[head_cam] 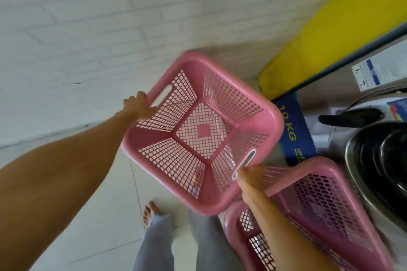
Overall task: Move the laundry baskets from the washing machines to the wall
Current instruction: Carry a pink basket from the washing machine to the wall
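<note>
An empty pink mesh laundry basket [203, 132] hangs in the air in front of me, tilted, its open top toward the camera. My left hand [138, 105] grips its rim beside the left handle slot. My right hand [250, 175] grips the rim at the right handle slot. A second pink basket [319, 211] stands on the floor at the lower right, next to a washing machine [374, 160] with a round black door. The white brick wall [99, 28] fills the upper left.
A yellow panel [341, 24] runs along the upper right above the machine. A blue "10 KG" label [293, 127] is on the machine front. White floor tiles [88, 215] lie below. My legs in grey trousers [154, 240] and a bare foot are at the bottom.
</note>
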Motion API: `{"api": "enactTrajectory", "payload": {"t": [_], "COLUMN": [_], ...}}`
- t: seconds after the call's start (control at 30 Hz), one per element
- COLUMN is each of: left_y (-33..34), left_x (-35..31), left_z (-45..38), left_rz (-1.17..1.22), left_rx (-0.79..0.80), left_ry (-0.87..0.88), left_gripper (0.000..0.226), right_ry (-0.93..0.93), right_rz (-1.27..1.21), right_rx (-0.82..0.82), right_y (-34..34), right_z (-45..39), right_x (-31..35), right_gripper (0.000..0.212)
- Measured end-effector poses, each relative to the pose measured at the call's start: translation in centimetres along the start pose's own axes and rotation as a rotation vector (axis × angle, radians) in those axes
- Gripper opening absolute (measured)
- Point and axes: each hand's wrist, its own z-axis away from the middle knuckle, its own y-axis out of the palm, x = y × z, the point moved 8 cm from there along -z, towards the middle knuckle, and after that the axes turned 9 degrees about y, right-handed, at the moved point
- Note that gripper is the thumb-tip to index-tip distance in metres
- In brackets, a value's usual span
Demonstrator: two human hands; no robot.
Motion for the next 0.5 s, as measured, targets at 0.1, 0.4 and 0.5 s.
{"api": "enactTrajectory", "payload": {"t": [0.1,0.4,0.5], "left_y": [-0.6,-0.1,0.6], "left_x": [3.8,17.1,21.1], "left_z": [2.8,17.4,23.0], "left_rz": [0.097,0.599,0.707], "left_rx": [-0.074,-0.261,-0.327], "left_ry": [-0.085,-0.636,-0.785], "left_gripper": [0.057,0.052,0.049], "right_ry": [-0.077,-0.465,-0.582], "right_rz": [0.049,0.286,0.369], "right_rx": [0.052,0.162,0.19], "right_y": [0.4,3.3,5.2], "right_z": [1.5,11.1,15.6], "right_x": [0.8,6.9,8.5], "right_gripper": [0.035,0.038,0.035]}}
